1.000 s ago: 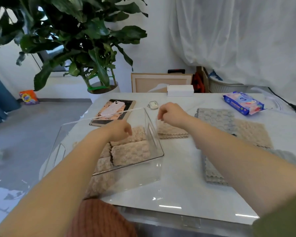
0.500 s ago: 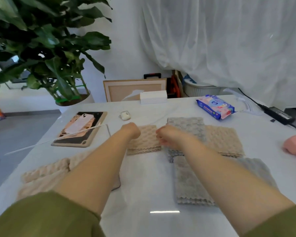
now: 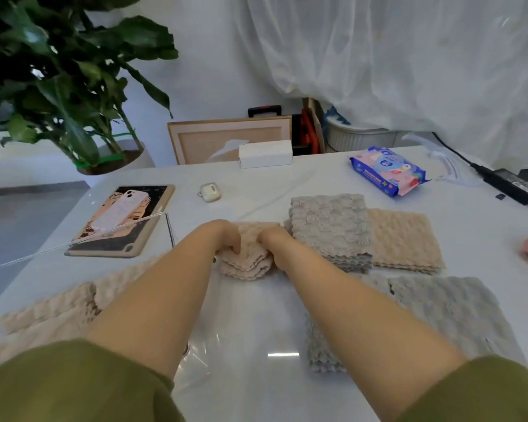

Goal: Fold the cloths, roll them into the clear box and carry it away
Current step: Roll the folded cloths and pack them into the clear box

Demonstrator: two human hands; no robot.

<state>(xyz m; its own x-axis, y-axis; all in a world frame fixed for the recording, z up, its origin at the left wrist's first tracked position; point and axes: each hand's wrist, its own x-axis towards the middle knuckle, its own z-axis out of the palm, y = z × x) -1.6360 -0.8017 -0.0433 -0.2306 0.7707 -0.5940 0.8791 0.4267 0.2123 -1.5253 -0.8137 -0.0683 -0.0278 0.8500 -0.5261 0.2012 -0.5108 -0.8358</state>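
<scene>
I have both hands on one folded beige cloth (image 3: 249, 254). My left hand (image 3: 224, 239) curls its fingers round the cloth's left side and my right hand (image 3: 273, 242) curls round its right side. The cloth is bunched up between them, with its scalloped layers fanning out on the white table (image 3: 256, 324) toward me. Touching my right hand on its outer side is a stack of grey cloths (image 3: 329, 226), and a flat beige cloth (image 3: 406, 242) lies against the far side of that stack. Nearer to me on the right, under my forearm, lies another grey cloth (image 3: 439, 315). To the left of the grip I can make out only the top rim and one upright corner edge of the clear box (image 3: 104, 232). Rolled beige cloths (image 3: 49, 312) lie below that rim by my left forearm, though I cannot tell whether they sit inside its walls. Beyond the rim a tablet (image 3: 104, 243) carries a phone (image 3: 122, 208). Straight past my hands sits a small earbud case (image 3: 210, 192), then a white carton (image 3: 265, 153). Far off to the right are a pack of wet wipes (image 3: 389, 170) and a black power adapter (image 3: 512, 181).
</scene>
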